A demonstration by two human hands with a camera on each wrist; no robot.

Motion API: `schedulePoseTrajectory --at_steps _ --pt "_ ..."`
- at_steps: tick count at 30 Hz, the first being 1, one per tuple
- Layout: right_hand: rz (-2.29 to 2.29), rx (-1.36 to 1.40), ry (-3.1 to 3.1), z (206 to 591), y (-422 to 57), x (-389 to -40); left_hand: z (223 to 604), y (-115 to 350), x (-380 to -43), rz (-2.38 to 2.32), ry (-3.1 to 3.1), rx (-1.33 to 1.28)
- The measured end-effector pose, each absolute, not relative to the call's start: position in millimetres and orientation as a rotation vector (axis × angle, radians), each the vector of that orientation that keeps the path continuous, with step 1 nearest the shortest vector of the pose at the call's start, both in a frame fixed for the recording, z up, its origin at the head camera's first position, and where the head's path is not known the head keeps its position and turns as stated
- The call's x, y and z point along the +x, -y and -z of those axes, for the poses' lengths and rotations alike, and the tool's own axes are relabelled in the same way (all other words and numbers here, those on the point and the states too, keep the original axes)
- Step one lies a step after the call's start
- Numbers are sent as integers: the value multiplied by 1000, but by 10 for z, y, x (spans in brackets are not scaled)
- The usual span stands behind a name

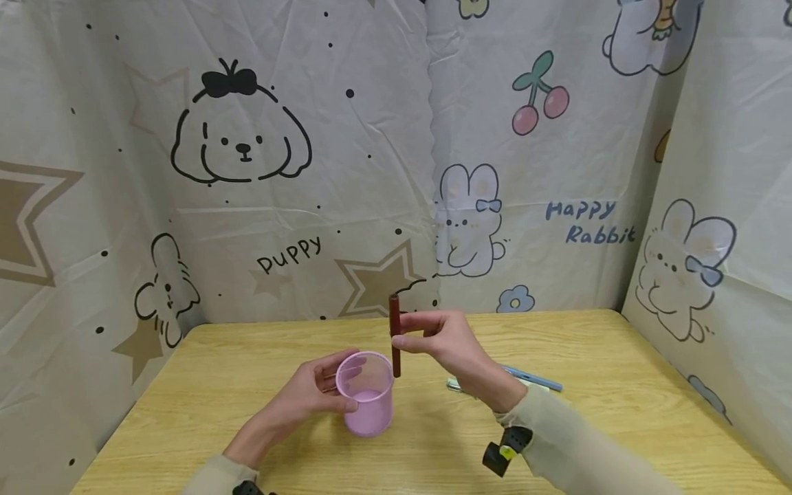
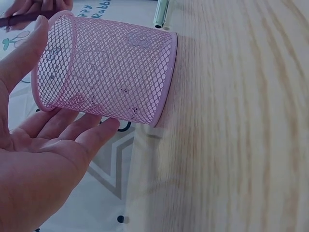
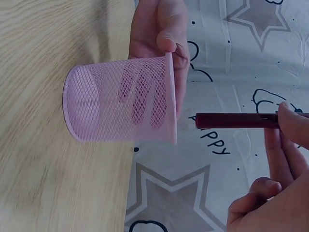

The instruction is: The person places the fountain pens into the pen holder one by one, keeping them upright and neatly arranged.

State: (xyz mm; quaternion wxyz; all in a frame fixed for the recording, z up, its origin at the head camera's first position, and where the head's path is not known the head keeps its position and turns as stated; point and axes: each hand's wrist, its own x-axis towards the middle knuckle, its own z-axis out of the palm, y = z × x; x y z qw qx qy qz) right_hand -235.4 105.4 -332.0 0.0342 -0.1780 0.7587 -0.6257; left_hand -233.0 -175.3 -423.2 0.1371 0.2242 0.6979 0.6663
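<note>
A pink mesh pen holder [image 1: 368, 421] stands upright on the wooden table, its mouth facing up. My left hand [image 1: 303, 390] holds it from the left, with the thumb near the rim and the other fingers around the far side. Between the thumb and fingers of my right hand [image 1: 450, 342] is a dark red pen [image 1: 396, 337], pinched and held upright. In the right wrist view the pen's lower end [image 3: 205, 120] is above the rim level, apart from the holder [image 3: 120, 101]. The head view places the pen just right of the rim.
On the table [image 1: 235, 357] right of the holder lie a blue pen [image 1: 537, 379] and a light green pen [image 1: 454, 385], partly hidden behind my right wrist. A printed cloth [image 1: 383, 179] hangs along the table's back and sides.
</note>
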Motion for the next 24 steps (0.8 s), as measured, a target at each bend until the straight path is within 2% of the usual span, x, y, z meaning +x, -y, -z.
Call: schedulePoseTrajectory --at_steps 15,24 --pt "1959 -632 -2245 3546 -739 -2478 4221 1754 -2298 -1942 -1984 655" --pt "1922 -567 -2249 3650 -657 -2496 4197 1756 -2293 -1929 -1997 634"
